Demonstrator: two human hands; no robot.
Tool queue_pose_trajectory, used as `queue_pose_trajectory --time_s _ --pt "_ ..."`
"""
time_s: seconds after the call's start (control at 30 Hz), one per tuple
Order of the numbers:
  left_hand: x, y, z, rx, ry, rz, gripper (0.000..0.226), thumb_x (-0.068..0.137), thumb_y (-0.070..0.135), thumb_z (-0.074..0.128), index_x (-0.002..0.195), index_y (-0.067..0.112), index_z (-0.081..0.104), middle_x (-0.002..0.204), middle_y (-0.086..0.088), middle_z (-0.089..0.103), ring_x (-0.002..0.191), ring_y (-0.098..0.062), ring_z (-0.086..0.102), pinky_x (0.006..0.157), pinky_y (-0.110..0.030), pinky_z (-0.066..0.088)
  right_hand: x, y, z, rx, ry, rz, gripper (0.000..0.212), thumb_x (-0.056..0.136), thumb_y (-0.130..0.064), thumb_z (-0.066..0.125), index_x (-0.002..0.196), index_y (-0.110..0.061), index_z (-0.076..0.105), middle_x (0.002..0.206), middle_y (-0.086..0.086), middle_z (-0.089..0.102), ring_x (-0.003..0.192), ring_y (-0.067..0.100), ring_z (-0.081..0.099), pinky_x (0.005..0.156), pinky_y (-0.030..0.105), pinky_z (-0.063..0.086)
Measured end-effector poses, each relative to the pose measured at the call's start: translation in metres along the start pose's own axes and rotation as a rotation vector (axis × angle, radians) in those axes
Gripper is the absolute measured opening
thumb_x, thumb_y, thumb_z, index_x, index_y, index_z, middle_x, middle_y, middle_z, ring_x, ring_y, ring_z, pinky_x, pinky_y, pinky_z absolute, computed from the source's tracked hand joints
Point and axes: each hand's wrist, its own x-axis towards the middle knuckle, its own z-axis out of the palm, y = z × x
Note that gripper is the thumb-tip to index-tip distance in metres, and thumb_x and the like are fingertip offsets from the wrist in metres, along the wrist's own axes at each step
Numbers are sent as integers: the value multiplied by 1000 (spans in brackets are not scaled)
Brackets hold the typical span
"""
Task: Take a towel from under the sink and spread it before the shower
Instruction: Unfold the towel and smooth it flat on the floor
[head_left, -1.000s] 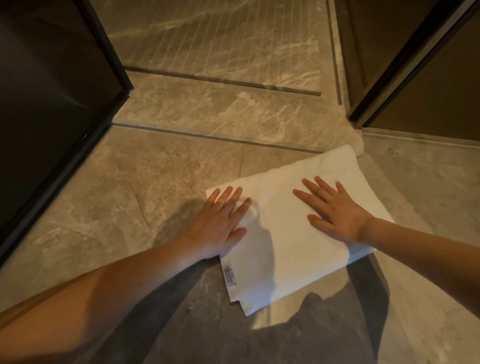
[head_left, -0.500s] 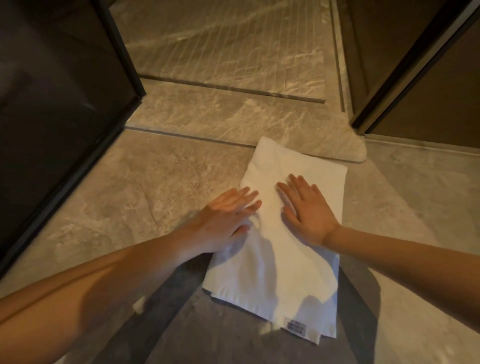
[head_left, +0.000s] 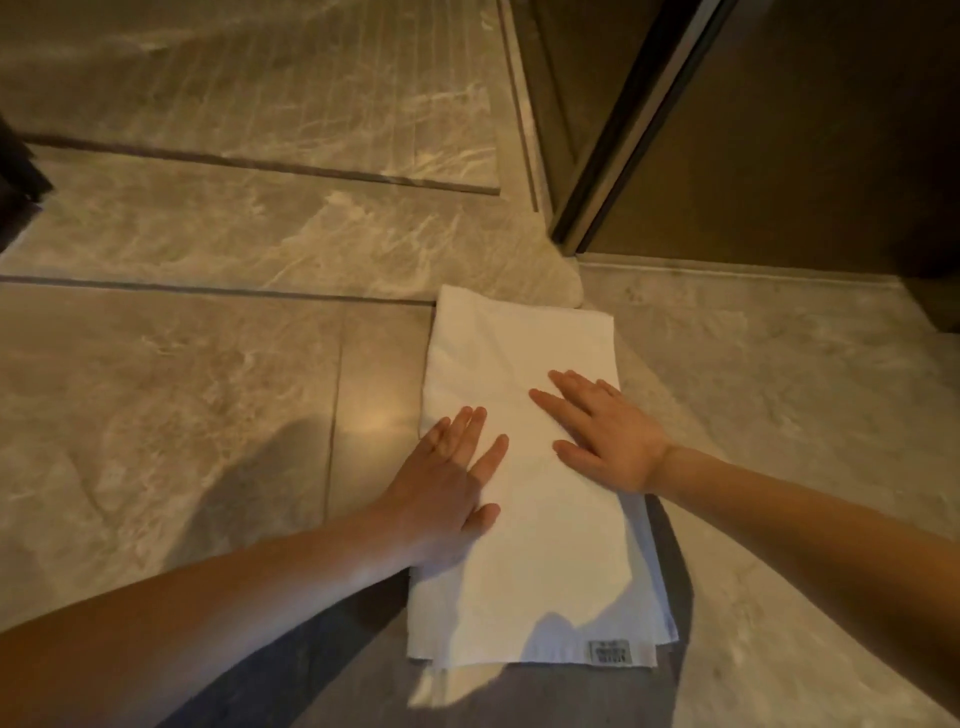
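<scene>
A white towel (head_left: 524, 353), folded into a long rectangle with a small label at its near right corner, lies flat on the grey marble floor. Its far end touches the raised stone threshold (head_left: 291, 239) of the shower. My left hand (head_left: 447, 478) rests palm down on the towel's left edge, fingers spread. My right hand (head_left: 602, 431) presses flat on the towel's right half, fingers apart. Neither hand grips the cloth. Behind the threshold is the ribbed shower floor (head_left: 270, 93).
A dark door frame (head_left: 618, 135) and brown panel stand at the upper right beside the shower opening. A dark edge (head_left: 15, 166) shows at the far left. Marble floor tiles (head_left: 166, 415) stretch to the left of the towel.
The towel has been turned clockwise under both palms, from lying slanted across to lying lengthwise, pointing at the shower threshold. My view has shifted to the right.
</scene>
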Motion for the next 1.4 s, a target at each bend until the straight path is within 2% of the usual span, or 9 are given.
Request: queue_pose_trajectory --time_s 0.13,0.33,0.5,0.7,0.8,1.0,1.1,1.2,1.4 --pt "52 -24 -39 -15 100 70 64 100 47 30 155 25 5 164 -3 -2 150 -22 -1 117 -32 -1 23 21 -21 219 189 86 59 96 -38 51 150 -22 33 150 5 41 135 26 38 108 34 30" --pt "105 -71 -47 205 79 72 61 100 54 19 154 35 -3 163 -10 -9 148 -33 -12 118 -49 -9 69 53 -45 279 146 389 75 92 -39 61 154 -24 21 156 5 33 142 27 29 112 40 29" --pt "106 -79 -27 127 102 74 58 99 53 11 151 39 -11 162 -7 -16 147 -29 -20 117 -48 -14 83 67 -39 297 107 413 73 85 -43 69 146 -19 37 144 7 46 130 28 42 105 39 37" --pt "106 -79 -25 118 112 62 58 99 53 10 151 39 -13 161 -7 -19 146 -29 -22 117 -50 -13 82 75 -48 468 179 461 36 80 -31 76 108 -23 55 110 2 59 99 21 56 76 30 43" --pt "106 -80 -24 116 115 64 58 99 53 9 152 39 -11 161 -7 -19 147 -29 -21 118 -51 -11 69 81 -49 687 170 470 36 82 -27 76 108 -22 51 104 0 61 91 18 60 69 26 50" --pt "105 -79 -23 129 137 71 59 98 53 7 152 37 -9 162 -9 -14 147 -31 -18 118 -51 -11 53 81 -54 882 77 421 64 88 -22 71 138 -36 35 129 -9 49 112 15 53 89 25 45" --pt "105 -80 -22 137 142 70 59 97 53 6 152 37 -10 162 -10 -13 147 -31 -17 118 -51 -9 46 72 -55 933 98 362 70 92 -16 66 143 -44 28 128 -23 36 99 0 52 70 2 44" --pt "105 -79 -20 149 144 61 60 96 54 4 152 36 -11 162 -10 -13 148 -32 -16 118 -51 -9 37 67 -53 985 90 315 62 94 -8 62 139 -40 34 124 -33 38 97 -14 55 69 -2 43" --pt "104 -80 -17 132 154 55 62 93 56 -1 152 37 -11 162 -10 -11 148 -32 -15 118 -51 -8 33 61 -49 900 -2 284 28 94 -10 62 119 -23 63 132 -9 52 120 12 48 105 27 34"
